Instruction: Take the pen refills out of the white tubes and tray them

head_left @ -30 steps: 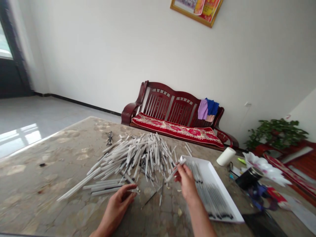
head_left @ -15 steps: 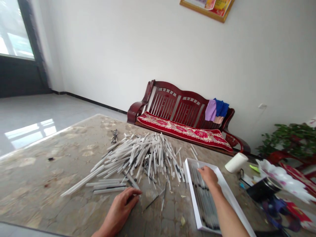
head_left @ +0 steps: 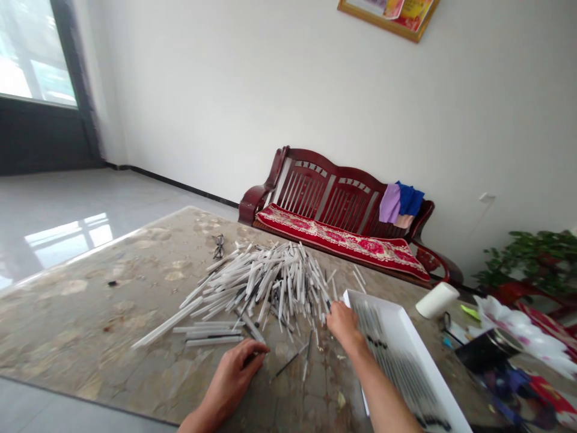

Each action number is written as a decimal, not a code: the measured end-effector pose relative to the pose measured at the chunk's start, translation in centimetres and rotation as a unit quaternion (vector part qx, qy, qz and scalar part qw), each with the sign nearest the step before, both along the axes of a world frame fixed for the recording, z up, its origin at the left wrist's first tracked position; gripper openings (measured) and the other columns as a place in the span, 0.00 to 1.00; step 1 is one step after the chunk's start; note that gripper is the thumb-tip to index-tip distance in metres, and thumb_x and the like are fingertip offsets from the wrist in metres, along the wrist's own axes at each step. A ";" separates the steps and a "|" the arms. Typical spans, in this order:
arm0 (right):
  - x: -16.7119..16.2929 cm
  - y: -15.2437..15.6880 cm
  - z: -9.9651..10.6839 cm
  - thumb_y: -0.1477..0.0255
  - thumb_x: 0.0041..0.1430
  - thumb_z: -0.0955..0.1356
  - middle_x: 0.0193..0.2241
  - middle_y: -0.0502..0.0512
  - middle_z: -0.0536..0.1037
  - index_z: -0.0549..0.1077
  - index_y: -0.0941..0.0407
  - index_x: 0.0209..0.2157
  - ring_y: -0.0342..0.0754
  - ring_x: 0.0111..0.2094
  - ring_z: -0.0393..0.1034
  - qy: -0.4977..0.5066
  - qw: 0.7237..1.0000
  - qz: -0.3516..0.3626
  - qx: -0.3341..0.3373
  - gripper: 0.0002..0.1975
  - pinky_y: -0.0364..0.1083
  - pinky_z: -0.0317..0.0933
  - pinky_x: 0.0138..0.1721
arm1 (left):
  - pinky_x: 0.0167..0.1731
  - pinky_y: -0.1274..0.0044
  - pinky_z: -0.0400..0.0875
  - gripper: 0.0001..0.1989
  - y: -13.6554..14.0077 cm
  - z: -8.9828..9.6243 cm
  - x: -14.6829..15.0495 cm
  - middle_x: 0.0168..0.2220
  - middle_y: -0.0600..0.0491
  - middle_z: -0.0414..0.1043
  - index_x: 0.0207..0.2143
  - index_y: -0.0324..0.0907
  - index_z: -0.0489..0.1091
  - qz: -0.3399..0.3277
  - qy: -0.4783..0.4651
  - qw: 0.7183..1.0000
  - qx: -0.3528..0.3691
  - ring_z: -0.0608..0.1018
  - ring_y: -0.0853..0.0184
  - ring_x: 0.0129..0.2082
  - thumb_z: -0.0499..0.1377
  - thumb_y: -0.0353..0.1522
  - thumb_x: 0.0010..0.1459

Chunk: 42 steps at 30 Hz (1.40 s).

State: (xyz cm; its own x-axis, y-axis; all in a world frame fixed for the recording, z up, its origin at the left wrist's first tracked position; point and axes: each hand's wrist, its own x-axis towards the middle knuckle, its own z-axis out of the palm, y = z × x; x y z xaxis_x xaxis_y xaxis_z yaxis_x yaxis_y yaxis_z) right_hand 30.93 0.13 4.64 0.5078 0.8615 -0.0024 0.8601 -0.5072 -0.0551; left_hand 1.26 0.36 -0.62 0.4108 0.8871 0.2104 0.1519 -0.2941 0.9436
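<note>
A heap of slim whitish tubes (head_left: 265, 273), some with dark parts, lies on the table in front of me. My left hand (head_left: 237, 376) rests on the tabletop at the heap's near side, its fingers curled and thumb pressed in by the end of one tube; what they hold is unclear. My right hand (head_left: 345, 325) is at the heap's right edge, fingers closed, with their tips hidden among the tubes. Beside that arm stands a shallow white box (head_left: 417, 340) with slim clear sticks (head_left: 403, 376) with dark ends laid in rows. Several tubes (head_left: 211, 334) lie side by side left of my left hand.
Glasses (head_left: 219, 246) lie behind the heap on the patterned table (head_left: 148, 270). To the right are a white paper roll (head_left: 437, 300), a black cup (head_left: 487, 350) and white petal-shaped items (head_left: 525, 334). A red wooden bench (head_left: 333, 204) stands beyond the table.
My right hand has moved left, out of the white box to the right edge of the heap. My left hand stays by the same tubes. The view has shifted slightly.
</note>
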 end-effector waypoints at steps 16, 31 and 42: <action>-8.9 -6.9 0.6 0.64 0.56 0.62 0.17 0.44 0.68 0.71 0.54 0.26 0.41 0.18 0.60 0.454 0.889 0.023 0.057 0.11 0.38 0.52 0.19 | 0.37 0.80 0.75 0.19 -1.0 -0.6 0.6 0.39 0.50 0.78 0.50 0.51 0.76 0.026 -0.001 0.987 0.157 0.81 0.65 0.35 0.56 0.28 0.59; -9.6 -7.4 -1.2 0.83 0.55 0.68 0.35 0.50 0.79 0.78 0.53 0.32 0.48 0.39 0.75 0.198 0.950 0.199 0.139 0.11 0.44 0.63 0.41 | 0.27 0.76 0.75 0.14 -0.2 0.6 -0.3 0.26 0.52 0.78 0.36 0.42 0.77 0.126 -0.175 0.972 -0.088 0.78 0.64 0.24 0.60 0.42 0.58; -8.5 -5.0 -2.4 0.86 0.55 0.66 0.32 0.55 0.77 0.71 0.55 0.32 0.52 0.33 0.71 -0.196 0.875 0.435 0.087 0.11 0.48 0.61 0.33 | 0.25 0.77 0.74 0.26 0.6 0.2 -0.6 0.25 0.52 0.79 0.33 0.39 0.75 0.155 -0.340 0.878 -0.298 0.80 0.63 0.26 0.73 0.48 0.39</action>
State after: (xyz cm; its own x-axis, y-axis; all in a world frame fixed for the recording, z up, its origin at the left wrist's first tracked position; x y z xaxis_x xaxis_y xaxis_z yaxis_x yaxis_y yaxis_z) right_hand 22.44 -4.88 2.27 -0.4071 0.8925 0.1943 0.8864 0.3348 0.3197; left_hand 0.66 0.93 -0.41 0.0889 0.9698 -0.2273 -0.5214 0.2397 0.8189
